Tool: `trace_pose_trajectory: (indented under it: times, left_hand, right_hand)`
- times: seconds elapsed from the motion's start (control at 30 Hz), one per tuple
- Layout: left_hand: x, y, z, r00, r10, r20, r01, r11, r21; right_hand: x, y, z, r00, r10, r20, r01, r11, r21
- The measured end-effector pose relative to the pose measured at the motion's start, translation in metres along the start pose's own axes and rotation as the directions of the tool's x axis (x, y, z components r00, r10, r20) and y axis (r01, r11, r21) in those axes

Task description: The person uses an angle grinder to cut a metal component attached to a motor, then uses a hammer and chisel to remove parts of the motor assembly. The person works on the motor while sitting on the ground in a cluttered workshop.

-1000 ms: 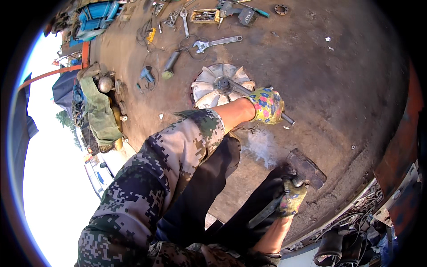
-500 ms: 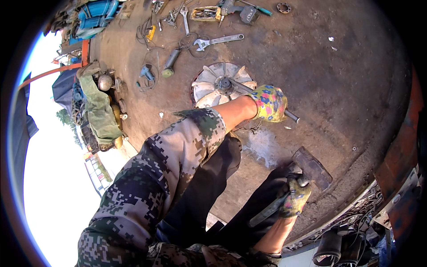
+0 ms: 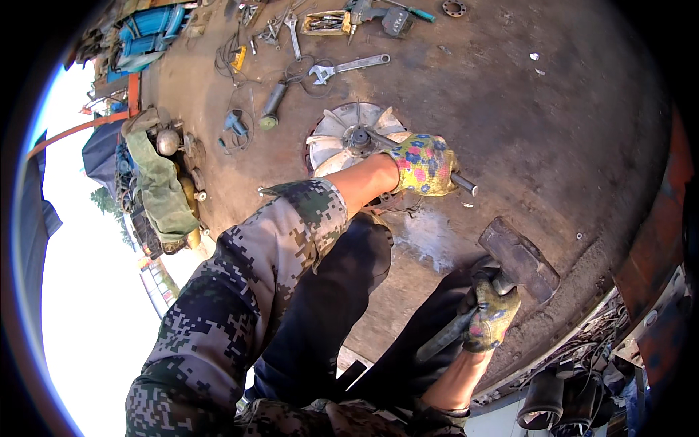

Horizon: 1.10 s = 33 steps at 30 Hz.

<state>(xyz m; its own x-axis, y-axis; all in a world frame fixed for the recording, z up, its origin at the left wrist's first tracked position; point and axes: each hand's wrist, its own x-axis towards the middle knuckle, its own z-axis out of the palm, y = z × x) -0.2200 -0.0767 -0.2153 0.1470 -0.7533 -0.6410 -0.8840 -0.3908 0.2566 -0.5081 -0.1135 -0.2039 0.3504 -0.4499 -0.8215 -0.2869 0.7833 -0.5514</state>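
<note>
My left hand (image 3: 423, 164), in a yellow floral glove, is closed around a steel bar (image 3: 464, 183). The bar's far end rests by the hub of a round, finned metal part (image 3: 333, 154) lying on the ground, and its near end sticks out past my glove. In my right hand (image 3: 494, 315), gloved alike, is a sledgehammer (image 3: 520, 258), gripped on the handle close below its heavy, worn head. The head hangs beside my right knee, apart from the bar. My left forearm and sleeve partly cover the near side of the finned part.
Beyond the finned part lie an angle grinder (image 3: 272, 106), an adjustable wrench (image 3: 349, 68), a blue corded tool (image 3: 236, 123), a cordless impact wrench (image 3: 394, 20) and a box of bits (image 3: 326, 23). Machinery under green cloth (image 3: 156, 182) stands left. Scrap and dark cylinders (image 3: 541, 400) sit at lower right.
The hammer in my right hand has risen a little, forward and to the right. My left hand keeps its hold on the bar. The whole view has shifted slightly.
</note>
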Motion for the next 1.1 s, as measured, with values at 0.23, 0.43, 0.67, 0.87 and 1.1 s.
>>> trace_pose_trajectory:
  times: [0.23, 0.43, 0.67, 0.87, 1.1]
  left_hand:
    - [0.003, -0.013, 0.009, 1.0, -0.014, -0.015, 0.014, 0.999, -0.035]
    - [0.011, -0.01, 0.013, 0.999, -0.033, -0.005, 0.033, 0.998, 0.048]
    - [-0.006, -0.011, 0.008, 0.995, -0.085, -0.046, 0.086, 0.996, 0.024]
    - [0.023, 0.014, 0.006, 0.993, -0.12, 0.016, 0.117, 0.986, 0.12]
    - [-0.001, 0.003, 0.033, 0.999, 0.034, 0.009, -0.035, 0.984, 0.176]
  right_hand:
    - [0.013, -0.029, 0.037, 0.995, -0.009, 0.096, 0.013, 0.999, -0.034]
    - [0.018, -0.029, 0.021, 0.992, 0.014, 0.122, -0.017, 1.0, 0.021]
    - [-0.022, -0.091, -0.165, 0.755, -0.655, -0.046, 0.563, 0.609, 0.559]
    - [0.064, 0.026, -0.018, 0.982, -0.186, -0.018, 0.183, 0.976, -0.121]
    - [-0.003, 0.073, -0.093, 0.995, -0.027, -0.094, 0.011, 0.987, -0.162]
